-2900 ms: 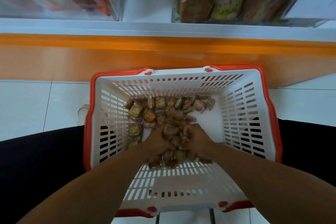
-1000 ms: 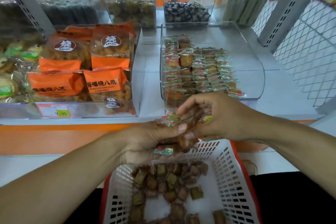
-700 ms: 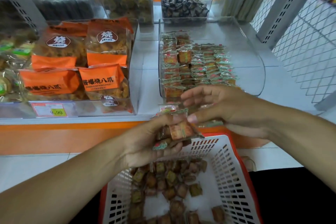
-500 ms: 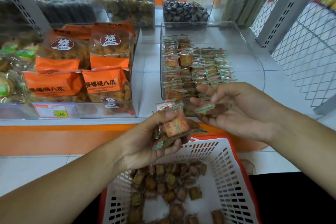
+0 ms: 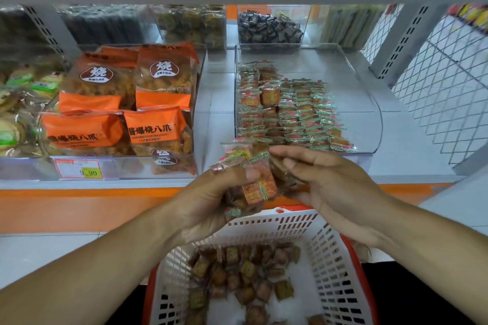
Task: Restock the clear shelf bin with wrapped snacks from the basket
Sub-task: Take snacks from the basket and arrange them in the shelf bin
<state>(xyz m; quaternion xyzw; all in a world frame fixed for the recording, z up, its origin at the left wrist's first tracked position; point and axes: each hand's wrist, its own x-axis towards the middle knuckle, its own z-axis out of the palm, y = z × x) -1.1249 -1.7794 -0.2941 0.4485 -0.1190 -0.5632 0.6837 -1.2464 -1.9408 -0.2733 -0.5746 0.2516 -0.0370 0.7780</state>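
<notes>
While my left hand (image 5: 208, 200) grips the snack bundle (image 5: 253, 182), my right hand (image 5: 335, 187) pinches one packet. I'd stand it upright in the clear bin (image 5: 369, 103).

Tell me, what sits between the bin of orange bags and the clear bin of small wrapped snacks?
In the head view, only a bare strip of grey shelf separates the orange-bag bin from the clear snack bin.

price tag (image 5: 78, 169): "9.90" | orange bags (image 5: 155, 128): "烧", seemingly "酱爆烧八爪"

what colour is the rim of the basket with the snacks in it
Red-orange, around white slotted walls; the basket's rim shows best in the head view, the only view.
</notes>
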